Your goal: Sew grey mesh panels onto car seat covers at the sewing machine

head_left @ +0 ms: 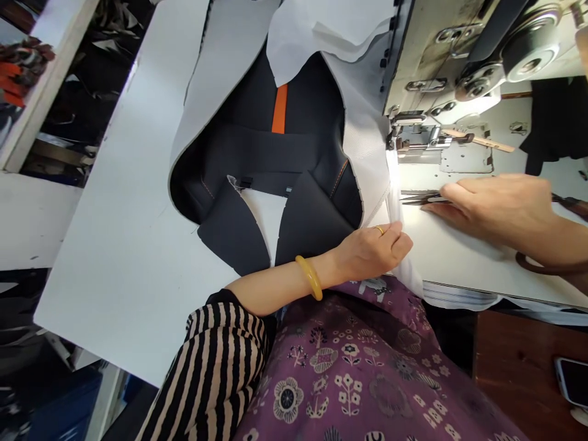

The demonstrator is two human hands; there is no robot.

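My left hand is closed in a pinch on a white fabric strip that runs from the sewing machine's presser foot down over the table edge. In my right hand is a pair of scissors. Their thin blades point left towards the strip, just below the machine bed; most of the handle is hidden in my fingers. Left of the strip lies a large sewn cover, black inside with a pale grey backing and an orange stripe. Its right edge reaches the presser foot.
The sewing machine head stands at upper right. A wooden stick and black cloth lie beyond it. Scraps fill a shelf left of the white table. A phone rests on a brown surface at lower right.
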